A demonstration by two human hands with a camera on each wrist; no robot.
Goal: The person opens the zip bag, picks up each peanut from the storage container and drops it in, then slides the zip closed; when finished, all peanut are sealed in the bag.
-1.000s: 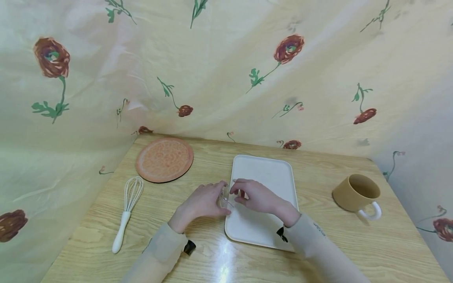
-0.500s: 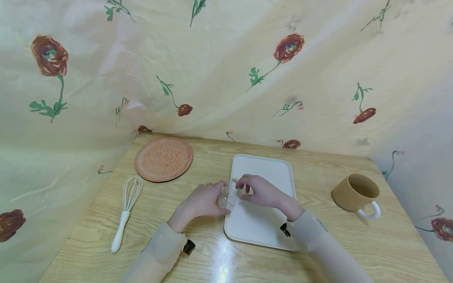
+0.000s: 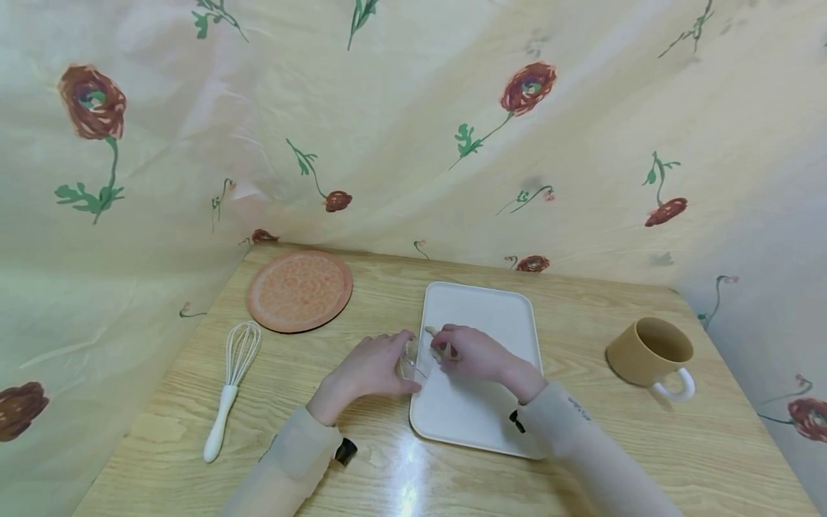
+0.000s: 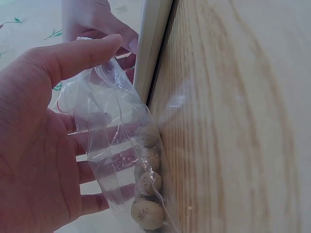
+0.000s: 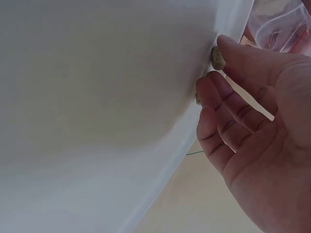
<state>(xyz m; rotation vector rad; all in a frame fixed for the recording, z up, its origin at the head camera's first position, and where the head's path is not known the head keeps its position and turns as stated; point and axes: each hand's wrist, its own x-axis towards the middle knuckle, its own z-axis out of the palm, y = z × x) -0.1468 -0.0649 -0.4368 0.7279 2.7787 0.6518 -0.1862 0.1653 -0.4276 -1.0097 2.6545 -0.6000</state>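
Observation:
A clear plastic zip bag (image 4: 109, 141) lies against the tray's left edge, with my left hand (image 3: 375, 368) holding it, thumb over the top and fingers behind. Several round, tan, wrinkled nuts (image 4: 147, 213) show inside the bag; their exact kind cannot be told. Over the left part of the white tray (image 3: 484, 309), my right hand (image 3: 478, 353) has its fingers curled down. In the right wrist view it pinches one small tan nut (image 5: 218, 59) between thumb and fingers at the tray surface. Another nut (image 3: 431, 330) rests on the tray just beyond the fingertips.
A white-handled whisk (image 3: 229, 391) and a round terracotta-coloured mat (image 3: 300, 291) lie on the wooden table (image 3: 375, 287) to the left. At the right stands a tan mug (image 3: 636, 355) with a white handle. A flowered cloth (image 3: 388, 129) hangs behind the table.
My right hand has moved right, from beside the bag's mouth to over the tray, and its fingers have come closer together. The left hand and the bag have stayed put.

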